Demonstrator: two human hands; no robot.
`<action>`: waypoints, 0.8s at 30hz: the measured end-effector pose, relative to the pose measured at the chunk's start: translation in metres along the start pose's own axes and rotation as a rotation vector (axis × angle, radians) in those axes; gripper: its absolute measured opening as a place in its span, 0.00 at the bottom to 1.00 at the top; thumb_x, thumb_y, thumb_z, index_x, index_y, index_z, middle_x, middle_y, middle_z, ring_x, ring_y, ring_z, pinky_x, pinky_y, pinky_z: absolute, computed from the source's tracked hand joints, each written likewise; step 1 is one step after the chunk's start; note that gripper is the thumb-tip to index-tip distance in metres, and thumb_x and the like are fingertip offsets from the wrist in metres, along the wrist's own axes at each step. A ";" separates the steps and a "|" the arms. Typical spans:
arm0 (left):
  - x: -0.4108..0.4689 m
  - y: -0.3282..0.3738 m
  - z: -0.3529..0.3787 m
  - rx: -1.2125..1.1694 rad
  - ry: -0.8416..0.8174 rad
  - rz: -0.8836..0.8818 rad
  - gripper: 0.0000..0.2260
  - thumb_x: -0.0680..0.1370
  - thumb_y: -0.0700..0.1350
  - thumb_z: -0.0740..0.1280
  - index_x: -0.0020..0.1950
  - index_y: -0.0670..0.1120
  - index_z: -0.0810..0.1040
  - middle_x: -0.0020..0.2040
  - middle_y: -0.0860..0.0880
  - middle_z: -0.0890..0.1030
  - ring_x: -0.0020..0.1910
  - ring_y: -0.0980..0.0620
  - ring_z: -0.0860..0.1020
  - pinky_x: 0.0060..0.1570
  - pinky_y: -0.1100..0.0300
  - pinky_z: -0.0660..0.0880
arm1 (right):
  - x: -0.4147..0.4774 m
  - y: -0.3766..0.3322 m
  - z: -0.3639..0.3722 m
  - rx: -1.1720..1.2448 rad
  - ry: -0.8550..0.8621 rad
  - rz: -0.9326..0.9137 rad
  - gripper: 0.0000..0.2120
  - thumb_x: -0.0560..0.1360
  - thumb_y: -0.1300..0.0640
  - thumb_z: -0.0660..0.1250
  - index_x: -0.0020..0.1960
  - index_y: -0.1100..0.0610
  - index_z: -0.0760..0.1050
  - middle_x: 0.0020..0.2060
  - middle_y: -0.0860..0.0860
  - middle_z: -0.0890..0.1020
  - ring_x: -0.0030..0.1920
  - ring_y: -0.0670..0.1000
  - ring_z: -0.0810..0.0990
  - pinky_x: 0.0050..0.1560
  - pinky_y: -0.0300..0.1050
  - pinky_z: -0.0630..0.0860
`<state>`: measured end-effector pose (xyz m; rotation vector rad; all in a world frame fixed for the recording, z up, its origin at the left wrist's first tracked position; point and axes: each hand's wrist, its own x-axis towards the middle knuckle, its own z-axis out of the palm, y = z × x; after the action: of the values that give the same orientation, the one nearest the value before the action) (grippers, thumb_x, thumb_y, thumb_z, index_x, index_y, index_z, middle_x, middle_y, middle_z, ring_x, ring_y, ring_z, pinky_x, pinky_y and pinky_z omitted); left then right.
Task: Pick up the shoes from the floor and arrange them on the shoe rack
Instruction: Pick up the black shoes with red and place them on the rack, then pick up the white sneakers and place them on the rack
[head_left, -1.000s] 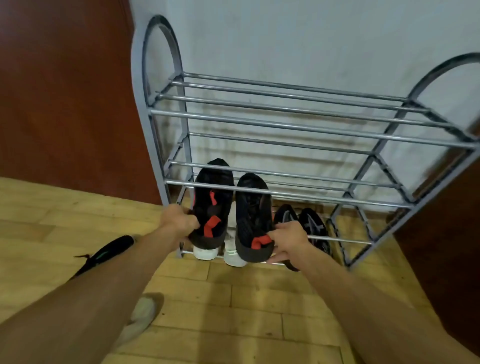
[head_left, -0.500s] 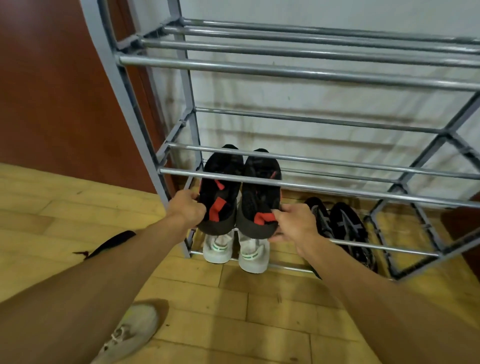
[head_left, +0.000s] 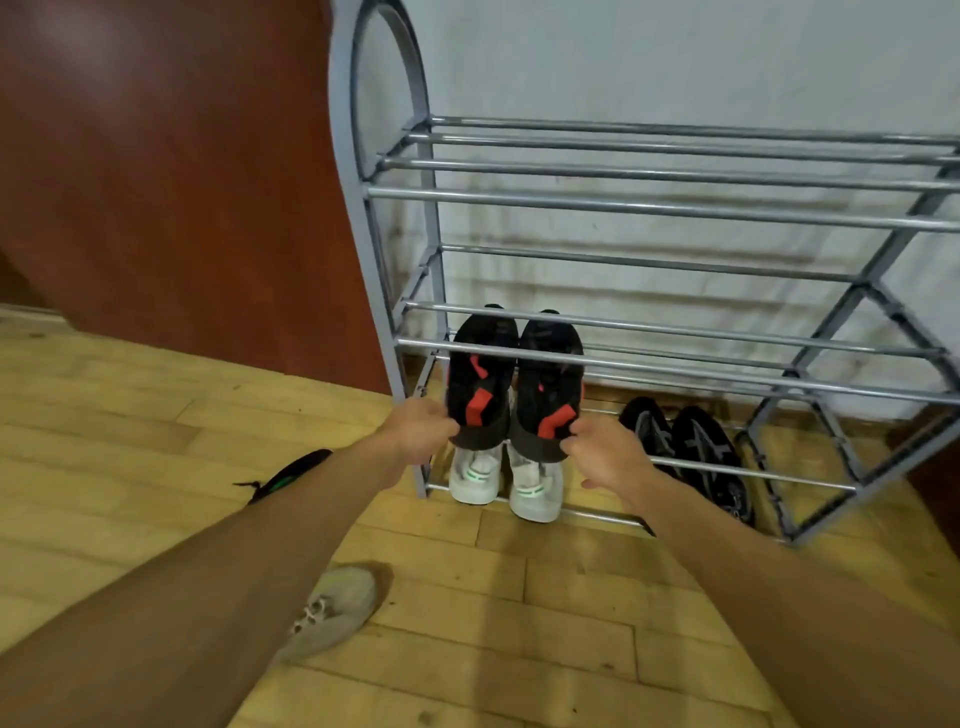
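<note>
A grey metal shoe rack (head_left: 675, 208) with three tiers of rails stands against the white wall. Two black shoes with red patches lie side by side on its middle tier, toes toward the wall. My left hand (head_left: 418, 431) grips the heel of the left black shoe (head_left: 480, 374). My right hand (head_left: 608, 460) pinches the heel of the right black shoe (head_left: 550, 384), its lower fingers spread. A beige shoe (head_left: 332, 613) lies on the floor under my left forearm. A black shoe with green trim (head_left: 291, 473) lies further left, partly hidden by that arm.
A white pair (head_left: 475, 475) sits on the bottom tier under the black shoes, and a dark pair (head_left: 691, 457) sits to its right. The top tier holds nothing. A red-brown panel (head_left: 182, 182) stands left of the rack. The floor is light wood planks.
The two black shoes have slid further onto the middle tier and now sit close together. Both hands stay at the heels. My head has drawn back, so more of the rack shows.
</note>
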<state>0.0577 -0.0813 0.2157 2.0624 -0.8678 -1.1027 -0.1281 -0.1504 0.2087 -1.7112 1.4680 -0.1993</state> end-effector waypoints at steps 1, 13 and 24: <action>-0.013 0.002 -0.008 0.011 -0.015 0.003 0.05 0.78 0.41 0.63 0.42 0.48 0.74 0.44 0.49 0.72 0.47 0.50 0.72 0.49 0.57 0.69 | -0.014 -0.009 -0.002 -0.063 -0.027 -0.036 0.14 0.76 0.64 0.60 0.57 0.66 0.78 0.50 0.61 0.81 0.54 0.61 0.80 0.57 0.58 0.78; -0.180 -0.086 -0.121 0.081 -0.015 -0.047 0.11 0.77 0.47 0.65 0.57 0.45 0.78 0.58 0.46 0.77 0.58 0.47 0.76 0.54 0.54 0.73 | -0.163 -0.128 0.067 -0.385 -0.370 -0.393 0.13 0.77 0.56 0.62 0.53 0.64 0.80 0.46 0.61 0.83 0.50 0.61 0.83 0.52 0.54 0.80; -0.262 -0.336 -0.116 0.061 0.085 -0.435 0.03 0.78 0.40 0.62 0.51 0.43 0.73 0.47 0.47 0.73 0.48 0.46 0.74 0.46 0.56 0.67 | -0.245 -0.111 0.243 -0.784 -0.693 -0.488 0.17 0.76 0.55 0.60 0.58 0.65 0.78 0.58 0.64 0.80 0.58 0.65 0.78 0.48 0.50 0.76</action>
<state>0.1290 0.3453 0.1241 2.3993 -0.4228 -1.2073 0.0283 0.1761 0.2270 -2.3973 0.6025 0.7435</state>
